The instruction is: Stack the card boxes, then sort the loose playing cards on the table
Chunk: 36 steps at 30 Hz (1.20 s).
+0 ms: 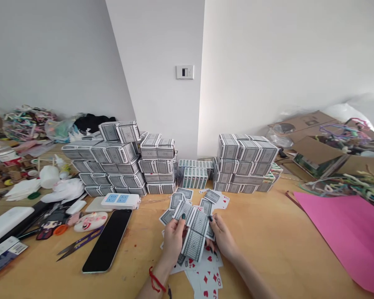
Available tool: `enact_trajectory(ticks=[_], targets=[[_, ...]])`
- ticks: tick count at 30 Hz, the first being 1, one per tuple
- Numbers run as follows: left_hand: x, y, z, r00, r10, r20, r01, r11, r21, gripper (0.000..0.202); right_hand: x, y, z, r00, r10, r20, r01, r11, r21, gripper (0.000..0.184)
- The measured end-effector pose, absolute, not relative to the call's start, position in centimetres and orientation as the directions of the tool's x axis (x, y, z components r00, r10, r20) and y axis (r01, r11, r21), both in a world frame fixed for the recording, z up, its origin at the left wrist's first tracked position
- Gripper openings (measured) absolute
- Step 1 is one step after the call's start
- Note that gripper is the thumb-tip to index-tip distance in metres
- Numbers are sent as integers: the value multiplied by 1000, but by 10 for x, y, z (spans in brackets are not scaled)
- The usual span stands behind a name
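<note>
My left hand (173,241) and my right hand (222,237) are both closed on a fan of playing cards (191,226) with grey patterned backs, held just above the wooden table (268,241). More cards (205,274) lie face up under my hands, showing red hearts. A few face-down cards (212,196) lie scattered just beyond the fan. A red string is tied round my left wrist.
Stacks of boxed card decks (121,166) stand at the back left, with another stack (244,164) at the back right. A black phone (107,245), snips (77,246) and a white power strip (121,200) lie to the left. Pink paper (345,232) and cardboard boxes (318,155) sit to the right.
</note>
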State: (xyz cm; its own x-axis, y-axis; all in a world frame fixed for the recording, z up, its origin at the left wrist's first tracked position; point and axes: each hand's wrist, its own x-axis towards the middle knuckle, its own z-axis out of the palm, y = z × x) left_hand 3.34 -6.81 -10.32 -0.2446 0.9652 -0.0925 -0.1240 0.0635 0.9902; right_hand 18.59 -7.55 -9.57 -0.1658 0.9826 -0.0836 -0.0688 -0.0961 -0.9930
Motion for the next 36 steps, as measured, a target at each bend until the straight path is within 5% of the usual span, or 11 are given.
enact_trajectory(ticks=[11,16,20,25,36], targets=[[34,-71,-94,-272,958,-85,-123,53,991,47,186,-73,-104,-227,962,-150,-44,-164,-986,41],[34,-76,-80,5,988,-154,-539,133,832,24,187,-73,-98,-295,947,-125,-151,-175,-973,38],[29,-74,-73,109,987,-117,-757,158,634,31,177,-79,-95,-408,898,-166,-170,-253,-953,40],[23,-68,-81,70,974,-215,-781,188,596,20,165,-84,-95,-516,829,-215,-144,-331,-933,45],[27,-68,-75,13,976,-217,-711,162,685,22,166,-86,-98,-450,870,-201,-66,-257,-964,40]])
